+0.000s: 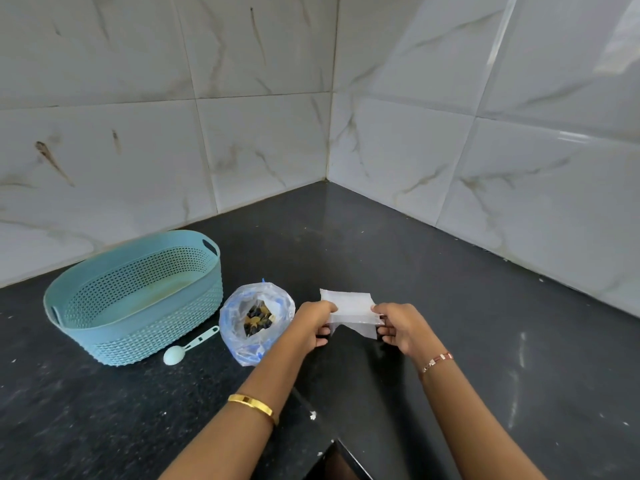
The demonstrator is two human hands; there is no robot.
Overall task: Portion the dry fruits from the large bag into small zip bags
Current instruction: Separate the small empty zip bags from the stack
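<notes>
Dry fruits [258, 320], dark and yellowish, sit inside the large bag [256, 323], which stands open-mouthed on the black counter [450, 306] near the middle. Just right of it, both hands hold 1 small zip bag [349, 308] above the counter. The left hand [313, 325] pinches the bag's left edge, thumb on top and fingers curled beneath. The right hand [398, 327] grips the right edge the same way. The small bag looks clear and flat. Left of the large bag lies a pale blue spoon [187, 346], touching a blue basket [135, 296] at far left. Marbled wall tiles [485, 133] meet in a corner behind.
</notes>
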